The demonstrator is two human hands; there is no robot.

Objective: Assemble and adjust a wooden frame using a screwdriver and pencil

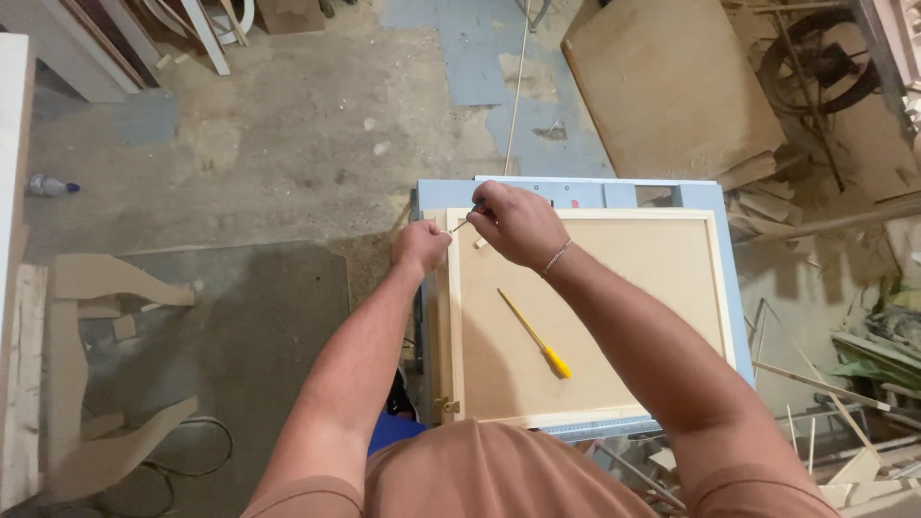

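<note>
Evidently working at the far left corner of a framed panel (585, 317), laid flat on a pale blue bench (731, 288) so both hands can bear down from above. Right hand (518, 225) closed round a thin metal tool (464, 223), fingers pinched near its top, tip aimed toward the frame's left rail. Left hand (420, 246) clenched just beside that rail, touching or nearly touching the tool's tip; probably steadying some small part there, though too small to tell what, if anything, sits between the fingers. Both wrists close together, arms converging on one spot, presumably to keep the tool from slipping off the narrow wood edge.

Yellow screwdriver (535, 334) released on the panel's middle, lying slantwise, handle toward the body: parked within easy reach, well apart from both hands. Small brass hinge (446, 406) fixed on the near left edge of the frame, likely the mate of whatever fitting belongs at the far corner. Small pale block (481, 243) resting on the panel just below the right hand.

Around the bench, a dusty concrete floor (288, 144) with offcuts: a big fibreboard sheet (672, 86) beyond the bench, curved cutouts (106, 288) to the left, thin strips (815, 384) to the right. Plastic bottle (50, 185) lying far left, well out of the way.
</note>
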